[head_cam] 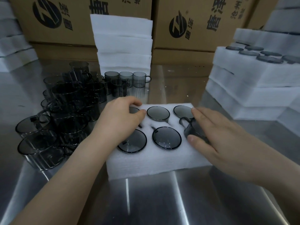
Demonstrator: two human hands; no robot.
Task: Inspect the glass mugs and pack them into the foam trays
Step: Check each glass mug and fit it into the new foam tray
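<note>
1. Head view: one foam tray point(155, 161) lies on the steel table point(162, 200), with five seated mugs point(166, 138) base-up in its six pockets.
2. The sixth mug point(190, 129) sits tilted at the near-right pocket. The right hand point(217, 135) lies over it, thumb against its side, holding it.
3. The left hand point(121, 119) is curled over the far-left pocket; whether it grips cannot be told.
4. Loose mugs point(65, 111) crowd the left, too overlapped to count.

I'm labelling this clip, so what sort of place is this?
Probably a factory packing station: printed cardboard cartons stacked behind a steel table, piles of foam trays, and loose smoked-glass mugs waiting to be packed.
</note>
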